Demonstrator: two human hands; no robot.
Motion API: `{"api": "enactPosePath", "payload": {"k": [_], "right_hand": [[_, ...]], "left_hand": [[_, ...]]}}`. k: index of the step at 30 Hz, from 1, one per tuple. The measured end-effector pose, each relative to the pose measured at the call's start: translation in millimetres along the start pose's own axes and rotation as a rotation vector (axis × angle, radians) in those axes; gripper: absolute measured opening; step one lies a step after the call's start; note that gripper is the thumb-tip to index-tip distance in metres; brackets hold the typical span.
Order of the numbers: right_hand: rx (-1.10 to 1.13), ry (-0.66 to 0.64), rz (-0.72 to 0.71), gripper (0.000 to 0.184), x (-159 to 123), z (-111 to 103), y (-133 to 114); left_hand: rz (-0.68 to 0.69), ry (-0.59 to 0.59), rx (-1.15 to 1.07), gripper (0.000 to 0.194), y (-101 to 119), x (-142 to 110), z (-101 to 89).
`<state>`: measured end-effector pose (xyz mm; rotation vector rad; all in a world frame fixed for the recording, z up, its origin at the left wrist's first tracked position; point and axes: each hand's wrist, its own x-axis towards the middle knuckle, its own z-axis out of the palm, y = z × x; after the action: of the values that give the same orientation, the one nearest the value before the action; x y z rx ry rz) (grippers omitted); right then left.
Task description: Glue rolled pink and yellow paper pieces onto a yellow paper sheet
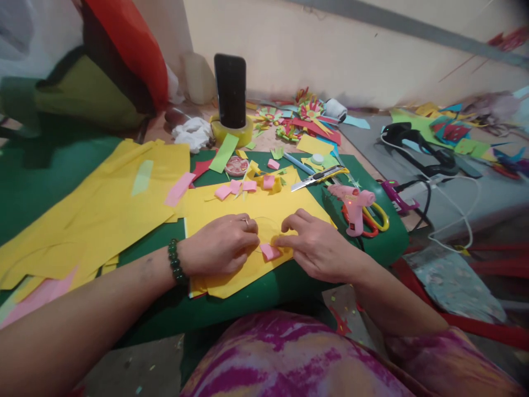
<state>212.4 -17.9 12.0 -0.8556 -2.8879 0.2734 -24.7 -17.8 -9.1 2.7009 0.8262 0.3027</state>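
Both my hands work low over a yellow paper sheet point(223, 205) on the green tabletop. My left hand point(221, 243) rests on the sheet, fingers curled and pressed together; whatever they hold is hidden. Across a small gap, my right hand point(320, 245) has bent fingers, thumb and forefinger drawn in close to a small pink paper piece point(270, 252) lying on the yellow sheet. Any thing in that grip is too small to make out. A thin curved line point(268, 219) shows between the hands; I cannot tell whether it is drawn or a thread.
Beyond the sheet lie several pink paper pieces point(249, 186) and a box cutter point(318, 178). At right are a pink glue gun point(351, 203) and scissors point(382, 216). A phone point(230, 91) stands against a yellow tape roll point(239, 135). More yellow paper point(103, 220) covers the left.
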Motion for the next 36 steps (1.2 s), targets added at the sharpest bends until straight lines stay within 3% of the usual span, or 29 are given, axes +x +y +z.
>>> {"api": "enactPosePath", "payload": {"k": [8, 28, 36], "right_hand": [[-0.083, -0.057, -0.039, 0.032, 9, 9, 0], [-0.161, -0.134, -0.098, 0.034, 18, 8, 0], [-0.054, 0.089, -0.068, 0.035, 6, -3, 13]], "left_hand": [[-0.004, -0.007, 0.015, 0.019, 0, 0, 0.8], [-0.015, -0.037, 0.035, 0.021, 2, 1, -1.7], [-0.015, -0.044, 0.011, 0.021, 2, 0, -3.5]]}}
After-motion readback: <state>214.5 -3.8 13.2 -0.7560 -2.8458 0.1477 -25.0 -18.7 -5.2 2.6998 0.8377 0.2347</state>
